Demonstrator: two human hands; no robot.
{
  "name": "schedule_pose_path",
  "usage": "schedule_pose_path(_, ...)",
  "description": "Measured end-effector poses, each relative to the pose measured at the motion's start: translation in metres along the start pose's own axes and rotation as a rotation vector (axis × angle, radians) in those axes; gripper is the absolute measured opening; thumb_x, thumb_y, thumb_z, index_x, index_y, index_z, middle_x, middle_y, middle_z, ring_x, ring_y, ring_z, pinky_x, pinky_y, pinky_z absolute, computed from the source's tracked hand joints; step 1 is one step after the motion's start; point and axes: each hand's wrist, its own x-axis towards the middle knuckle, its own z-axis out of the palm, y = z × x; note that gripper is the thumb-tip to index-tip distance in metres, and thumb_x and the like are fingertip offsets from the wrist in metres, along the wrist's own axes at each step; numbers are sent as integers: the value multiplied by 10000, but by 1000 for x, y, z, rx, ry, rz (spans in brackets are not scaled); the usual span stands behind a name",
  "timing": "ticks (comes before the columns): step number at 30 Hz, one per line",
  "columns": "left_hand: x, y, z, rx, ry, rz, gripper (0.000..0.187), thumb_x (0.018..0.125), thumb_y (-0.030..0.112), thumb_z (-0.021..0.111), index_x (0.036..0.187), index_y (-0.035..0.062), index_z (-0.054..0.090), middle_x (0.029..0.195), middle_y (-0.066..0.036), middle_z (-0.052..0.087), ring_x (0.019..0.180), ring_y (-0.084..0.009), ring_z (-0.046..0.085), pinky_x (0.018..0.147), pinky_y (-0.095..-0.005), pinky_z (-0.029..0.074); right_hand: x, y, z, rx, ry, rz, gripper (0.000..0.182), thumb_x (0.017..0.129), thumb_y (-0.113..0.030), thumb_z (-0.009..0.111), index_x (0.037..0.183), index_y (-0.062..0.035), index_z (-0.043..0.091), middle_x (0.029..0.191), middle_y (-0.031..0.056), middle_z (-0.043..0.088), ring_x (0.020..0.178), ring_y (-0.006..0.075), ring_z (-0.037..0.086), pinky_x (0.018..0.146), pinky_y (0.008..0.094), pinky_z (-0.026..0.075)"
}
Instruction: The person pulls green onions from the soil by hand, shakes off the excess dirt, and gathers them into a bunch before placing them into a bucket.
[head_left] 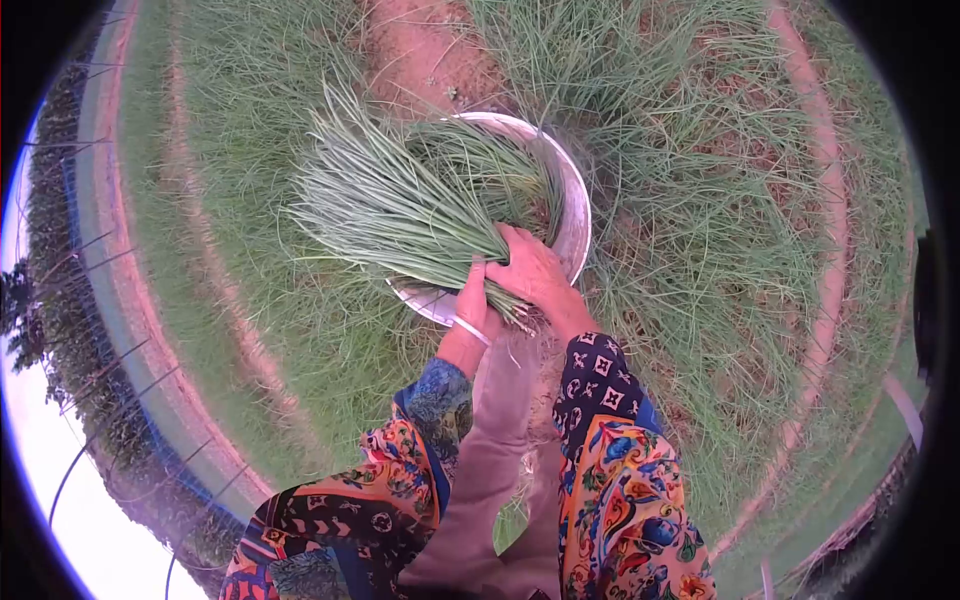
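A thick bunch of green chives [400, 205] is held in both hands over a white basin, its leaf tips fanning out to the upper left and its pale root ends pointing down to the right. My left hand [474, 294] is closed round the lower stems, a white band at its wrist. From the right, my right hand [533, 266] grips the same stems, its fingers partly hidden by the leaves. Beneath the bunch, the white basin [576, 205] holds more cut chives [500, 165] lying along its far side.
Rows of growing green plants [720, 200] stand on both sides. A bare reddish soil path [425, 50] runs ahead beyond the basin, and narrow soil strips [830, 220] separate the beds. Thin curved poles and a blue strip line the far left edge.
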Motion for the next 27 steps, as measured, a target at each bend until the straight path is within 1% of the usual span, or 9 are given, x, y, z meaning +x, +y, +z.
schedule_pose_path(5, 34, -15, -23, -36, 75, -333, 407, 935, 342, 382, 1242, 75, 411, 1221, -130, 484, 1109, -264, 483, 963, -428, 389, -15, 6, 8, -154, -2, 64, 588, 755, -286, 512, 1253, 0, 385, 1124, 247, 520, 1039, 393, 496, 897, 433, 409)
schedule_pose_path(8, 32, 2, -26, 176, 141, -299, 401, 913, 322, 446, 1227, 74, 427, 1211, -108, 499, 1084, -263, 502, 928, -430, 415, -30, 2, -1, -175, -17, 99, 617, 745, -255, 529, 1265, 29, 355, 1123, 252, 511, 1054, 403, 479, 907, 439, 400)
schedule_pose_path(9, 36, -2, -32, 215, 108, -167, 445, 871, 339, 535, 1218, 76, 443, 1197, -88, 512, 1069, -250, 509, 892, -418, 431, -35, -1, -5, -163, -36, 114, 627, 742, -243, 535, 1268, 39, 344, 1120, 252, 509, 1057, 407, 474, 911, 443, 396)
schedule_pose_path(12, 41, -7, -26, 340, 243, -92, 501, 821, 351, 613, 1211, 81, 452, 1182, -76, 517, 1057, -230, 510, 863, -418, 437, -37, 10, 27, -355, -60, 148, 629, 741, -187, 548, 1285, 40, 331, 1102, 237, 512, 1035, 388, 497, 903, 447, 397)
schedule_pose_path(17, -9, 26, -14, 664, 143, -376, 549, 773, 325, 665, 1212, 74, 452, 1210, -121, 474, 1101, -251, 467, 915, -402, 389, -11, 41, 73, -553, 51, 221, 556, 808, -160, 471, 1326, -31, 316, 1136, 227, 497, 1066, 407, 461, 910, 495, 350)
schedule_pose_path(19, -52, 43, -2, 1127, -35, -281, 588, 760, 313, 667, 1239, 66, 433, 1224, -130, 458, 1166, -289, 422, 960, -416, 344, -12, 39, 70, -739, 80, 194, 502, 841, -167, 428, 1325, -69, 339, 1183, 239, 466, 1105, 424, 423, 949, 525, 296)
schedule_pose_path(22, -77, 65, 48, 1863, -291, 550, 660, 724, 309, 673, 1277, 68, 405, 1285, -168, 403, 1235, -339, 343, 1004, -454, 283, -21, 20, 69, -649, 272, 225, 475, 849, -165, 408, 1310, -59, 360, 1209, 247, 443, 1132, 424, 401, 974, 533, 267)
schedule_pose_path(24, -54, 78, 72, 2329, -397, 1016, 782, 672, 366, 690, 1322, 86, 358, 1363, -194, 299, 1299, -364, 220, 1039, -508, 185, -23, 10, 76, -486, 308, 318, 520, 832, -195, 450, 1308, -24, 328, 1257, 254, 386, 1161, 426, 368, 990, 542, 249)
schedule_pose_path(27, -15, 95, 61, 2512, -357, 963, 871, 639, 433, 700, 1352, 115, 314, 1416, -171, 214, 1326, -365, 137, 1050, -533, 109, -16, 14, 93, -353, 298, 396, 604, 793, -185, 526, 1302, 23, 276, 1306, 266, 301, 1203, 429, 311, 997, 534, 256)
